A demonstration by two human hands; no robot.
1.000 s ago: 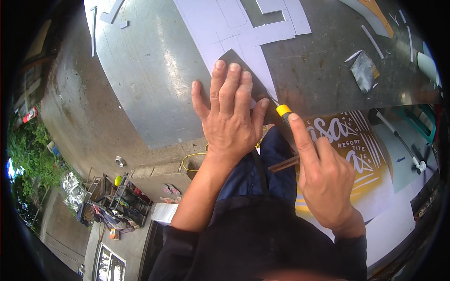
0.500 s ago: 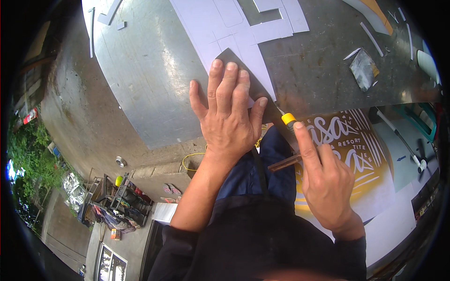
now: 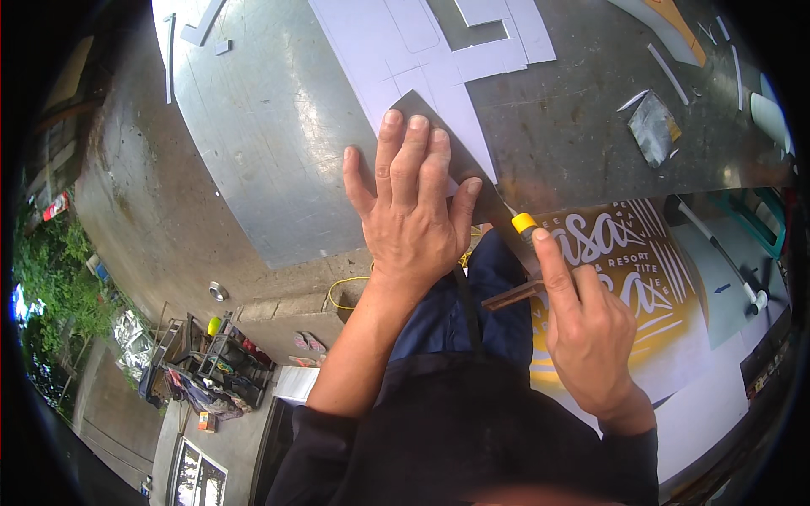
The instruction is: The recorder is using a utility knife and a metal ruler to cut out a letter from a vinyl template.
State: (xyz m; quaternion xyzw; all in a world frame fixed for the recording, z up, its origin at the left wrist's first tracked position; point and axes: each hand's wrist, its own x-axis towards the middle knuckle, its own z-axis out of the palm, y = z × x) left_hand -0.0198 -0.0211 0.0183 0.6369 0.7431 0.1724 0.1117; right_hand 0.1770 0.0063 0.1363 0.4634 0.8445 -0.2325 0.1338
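Observation:
My left hand (image 3: 413, 202) lies flat with fingers spread, pressing a dark flat metal strip (image 3: 460, 156) onto a white sheet (image 3: 413, 55) with cut-outs and scored lines. The strip has a pointed far end. In my right hand (image 3: 591, 329) is a craft knife (image 3: 523, 223) with a yellow collar, my index finger stretched along it. Its thin tip is beside the strip, just off the sheet's near corner; whether it touches anything I cannot tell. A rust-brown bar end (image 3: 512, 295) shows left of my right hand, below the table edge.
The sheet lies on a scratched metal tabletop (image 3: 253, 143). White offcuts (image 3: 668, 74) and a crumpled silvery piece (image 3: 654, 128) are scattered at right. Below the table edge are a yellow printed poster (image 3: 666, 312), a teal-handled tool (image 3: 772, 221) and a white-and-black rod (image 3: 726, 253).
My right hand has drawn the craft knife slightly toward me and to the right, away from the sheet's corner. My left hand stays pressed on the metal strip.

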